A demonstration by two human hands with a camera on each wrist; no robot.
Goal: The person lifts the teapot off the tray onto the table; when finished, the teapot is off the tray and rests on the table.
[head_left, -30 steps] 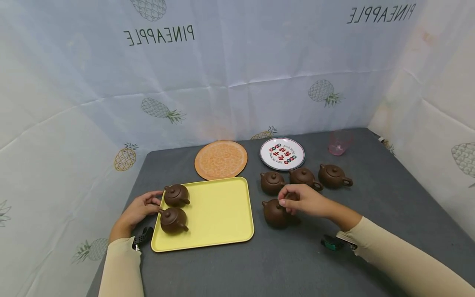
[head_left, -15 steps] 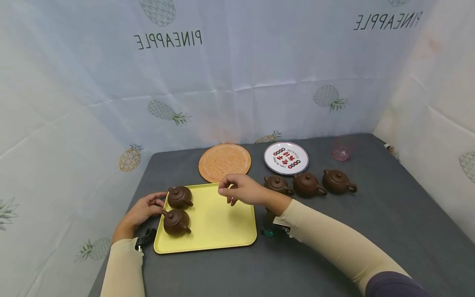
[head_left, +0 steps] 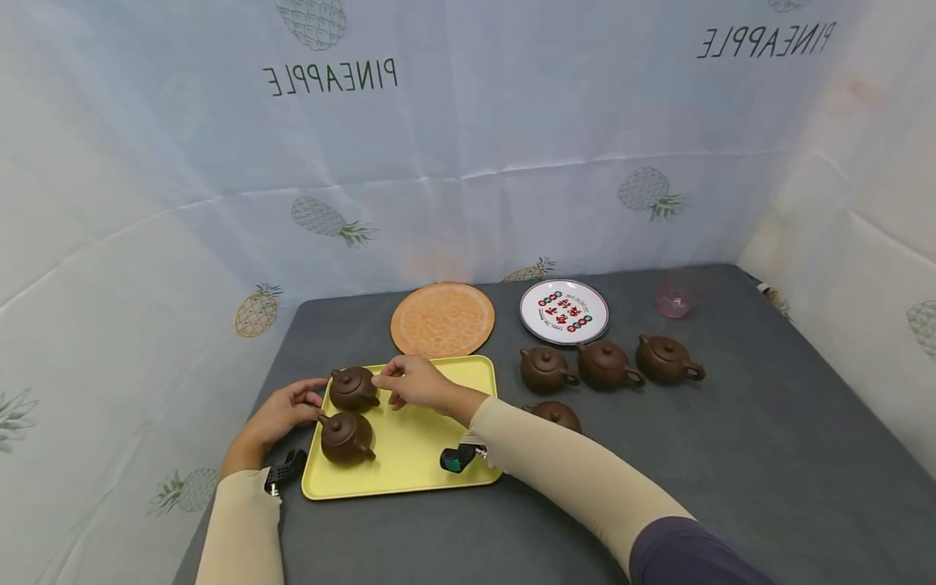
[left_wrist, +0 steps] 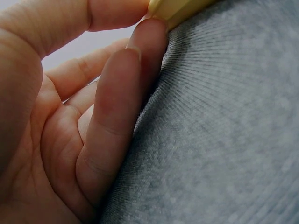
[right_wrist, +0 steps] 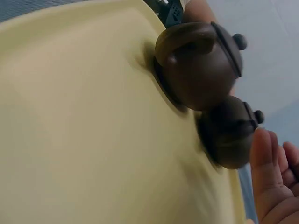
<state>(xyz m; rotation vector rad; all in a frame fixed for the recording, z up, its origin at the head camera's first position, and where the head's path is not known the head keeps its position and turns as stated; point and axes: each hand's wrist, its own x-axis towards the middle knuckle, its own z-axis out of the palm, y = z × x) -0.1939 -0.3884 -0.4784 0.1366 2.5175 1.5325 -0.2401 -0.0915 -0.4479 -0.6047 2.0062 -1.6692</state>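
Two brown teapots stand on a yellow tray [head_left: 409, 479], along its left side: a far teapot [head_left: 353, 388] and a near teapot [head_left: 347, 439]. My left hand [head_left: 281, 414] is at the tray's left edge; in the left wrist view its fingertips [left_wrist: 152, 35] pinch the yellow rim. My right hand [head_left: 420, 383] hovers over the tray with bent fingers and nothing held. Its fingertips are just right of the far teapot, close to the lid knob [right_wrist: 259, 116] in the right wrist view. Whether they touch it I cannot tell.
Right of the tray, several more brown teapots stand on the grey table, including a right-hand teapot [head_left: 667, 359] and one teapot [head_left: 557, 413] partly hidden by my right sleeve. Behind are an orange round mat [head_left: 443, 318], a white plate [head_left: 563, 312] and a pink cup [head_left: 674, 303].
My right hand has left the front teapot on the right and swept left across the tray to the far teapot. The left hand stays at the rim. The view has shifted slightly.
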